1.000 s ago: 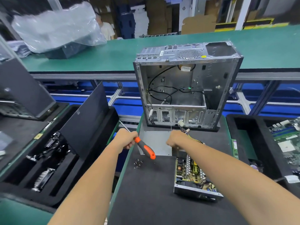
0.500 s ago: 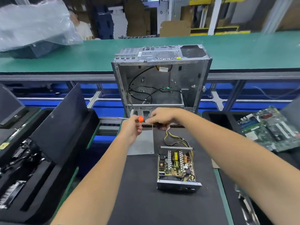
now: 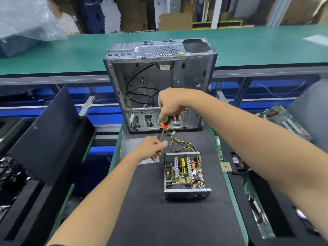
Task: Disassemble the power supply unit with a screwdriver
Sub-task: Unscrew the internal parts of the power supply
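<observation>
Head view: the right hand (image 3: 170, 105) is gripping the screwdriver (image 3: 164, 127) by its handle, shaft slanting down to the left hand (image 3: 150, 149), whose fingertips are pinching the shaft near its tip. Just below and right of that pinch, the opened power supply unit (image 3: 184, 174) is lying on the black mat (image 3: 142, 210), the empty computer case (image 3: 159, 82) standing behind both hands.

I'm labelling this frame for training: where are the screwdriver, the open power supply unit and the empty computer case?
screwdriver (image 3: 165, 124): head view, orange collar of its handle.
power supply unit (image 3: 183, 172): head view, exposed circuit board.
computer case (image 3: 192, 78): head view, inner metal wall.
</observation>
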{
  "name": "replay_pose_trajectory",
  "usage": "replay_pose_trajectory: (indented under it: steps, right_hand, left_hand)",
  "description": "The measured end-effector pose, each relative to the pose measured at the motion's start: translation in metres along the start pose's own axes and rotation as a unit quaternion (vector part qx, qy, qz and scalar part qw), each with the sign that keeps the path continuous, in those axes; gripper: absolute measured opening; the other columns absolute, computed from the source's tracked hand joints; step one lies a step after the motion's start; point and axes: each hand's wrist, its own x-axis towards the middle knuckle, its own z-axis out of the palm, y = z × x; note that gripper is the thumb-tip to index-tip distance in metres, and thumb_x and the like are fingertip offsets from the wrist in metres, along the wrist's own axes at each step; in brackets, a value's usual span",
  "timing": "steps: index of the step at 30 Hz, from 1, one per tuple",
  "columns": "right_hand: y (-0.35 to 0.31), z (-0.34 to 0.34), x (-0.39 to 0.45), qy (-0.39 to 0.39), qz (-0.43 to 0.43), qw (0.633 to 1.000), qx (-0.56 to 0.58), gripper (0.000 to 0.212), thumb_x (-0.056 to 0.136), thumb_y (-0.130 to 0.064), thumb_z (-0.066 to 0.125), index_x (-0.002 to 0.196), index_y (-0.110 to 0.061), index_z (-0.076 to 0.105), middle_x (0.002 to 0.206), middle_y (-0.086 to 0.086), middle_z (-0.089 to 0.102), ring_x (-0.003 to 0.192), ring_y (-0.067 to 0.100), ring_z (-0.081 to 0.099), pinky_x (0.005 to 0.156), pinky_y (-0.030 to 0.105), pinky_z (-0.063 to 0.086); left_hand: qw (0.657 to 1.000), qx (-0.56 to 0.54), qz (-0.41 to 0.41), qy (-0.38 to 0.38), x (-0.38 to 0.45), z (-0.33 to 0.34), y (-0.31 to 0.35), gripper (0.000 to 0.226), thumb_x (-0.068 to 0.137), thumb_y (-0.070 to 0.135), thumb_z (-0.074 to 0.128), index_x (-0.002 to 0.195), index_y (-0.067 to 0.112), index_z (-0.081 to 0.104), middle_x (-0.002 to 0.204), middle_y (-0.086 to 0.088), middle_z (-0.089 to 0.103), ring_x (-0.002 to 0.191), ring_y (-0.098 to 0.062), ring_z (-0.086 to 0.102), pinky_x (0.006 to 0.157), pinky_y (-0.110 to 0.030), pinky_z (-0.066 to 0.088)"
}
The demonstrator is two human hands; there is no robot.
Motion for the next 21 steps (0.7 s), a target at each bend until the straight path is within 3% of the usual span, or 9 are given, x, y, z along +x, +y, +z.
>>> replay_pose_trajectory:
  steps: [2,6,10,14,17,21]
  right_hand:
    - [-0.003,0.002,0.001,-0.029,-0.010,1.000,0.002,0.014,0.076,-0.013,0.069,0.076,0.001,0.071,0.068,0.009,0.073,0.054,0.021,0.070,0.052,0.024,0.057]
    - [-0.011,0.014,0.006,-0.057,-0.027,0.998,-0.008,0.010,0.075,-0.011,0.069,0.072,-0.002,0.067,0.055,0.005,0.066,0.042,0.018,0.060,0.043,0.019,0.048]
    - [-0.018,0.039,0.011,-0.086,-0.044,0.994,-0.049,0.012,0.071,-0.013,0.069,0.064,-0.006,0.063,0.049,0.002,0.062,0.038,0.016,0.056,0.044,0.019,0.045]
    - [-0.017,0.064,0.018,-0.078,-0.056,0.990,-0.101,0.017,0.067,-0.014,0.065,0.053,-0.009,0.056,0.042,0.003,0.057,0.042,0.020,0.056,0.046,0.019,0.043]
    - [-0.013,0.072,0.023,-0.083,-0.062,0.987,-0.121,0.018,0.068,-0.013,0.065,0.052,-0.009,0.057,0.044,0.005,0.058,0.046,0.021,0.057,0.048,0.021,0.046]
    - [-0.009,0.081,0.029,-0.098,-0.066,0.982,-0.145,0.020,0.068,-0.013,0.068,0.051,-0.009,0.059,0.042,0.004,0.059,0.044,0.021,0.057,0.049,0.024,0.049]
  left_hand:
    - [0.993,0.111,0.028,-0.008,-0.002,-0.001,-0.007,0.041,0.091,0.036,0.059,0.061,0.010,0.048,0.057,-0.004,0.056,0.043,-0.011,0.051,0.048,-0.023,0.049]
    - [0.961,0.269,0.058,-0.012,-0.005,-0.002,-0.016,0.036,0.090,0.040,0.058,0.066,0.012,0.054,0.055,0.001,0.056,0.046,-0.010,0.052,0.048,-0.022,0.040]
    - [0.918,0.385,0.091,-0.034,-0.008,0.006,-0.031,0.026,0.092,0.033,0.053,0.073,0.016,0.051,0.080,-0.006,0.061,0.076,-0.022,0.052,0.063,-0.030,0.035]
    - [0.927,0.364,0.085,-0.012,-0.005,0.010,-0.046,0.020,0.091,0.024,0.049,0.086,0.011,0.063,0.095,-0.007,0.068,0.091,-0.028,0.059,0.079,-0.036,0.047]
    - [0.940,0.332,0.071,0.009,-0.001,0.021,-0.054,0.019,0.089,0.018,0.048,0.088,0.009,0.066,0.092,-0.010,0.070,0.088,-0.029,0.062,0.078,-0.035,0.049]
    - [0.949,0.308,0.070,0.020,0.007,0.032,-0.067,0.028,0.086,0.010,0.048,0.104,0.012,0.069,0.106,-0.006,0.071,0.100,-0.027,0.061,0.085,-0.032,0.048]
